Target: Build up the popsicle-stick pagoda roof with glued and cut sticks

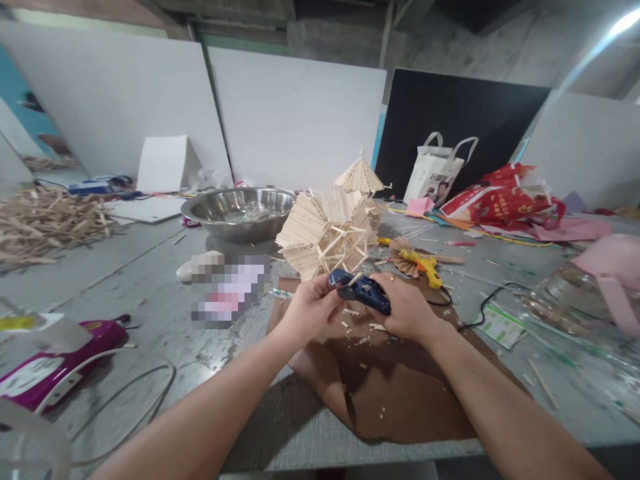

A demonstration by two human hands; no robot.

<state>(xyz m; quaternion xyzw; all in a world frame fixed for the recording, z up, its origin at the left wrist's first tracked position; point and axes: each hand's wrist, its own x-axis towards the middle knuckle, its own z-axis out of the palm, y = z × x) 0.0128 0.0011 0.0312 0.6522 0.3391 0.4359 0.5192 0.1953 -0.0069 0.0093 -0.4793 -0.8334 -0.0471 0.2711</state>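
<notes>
My right hand (pixel 407 307) is wrapped round a dark blue hand cutter (pixel 373 295), held level above a brown sheet (pixel 415 400). A short pale wooden stick (pixel 355 279) lies across the cutter's head. My left hand (pixel 313 303) is closed at the cutter's left end, thumb and fingers pinched by the stick; the fingertips are partly hidden. Just behind my hands stands a many-sided model of wooden sticks (pixel 327 230), with an open lattice facing me. Small stick offcuts (pixel 377 327) are scattered on the sheet below.
A steel bowl (pixel 220 223) and a pixelated flat object (pixel 233 290) are at left, near a purple power strip (pixel 45 370) with cables. Right of the model lies a yellow glue gun (pixel 425 265); a pink-lidded jug (pixel 570 293) stands farther right. Behind is a stick-built roof (pixel 363 175).
</notes>
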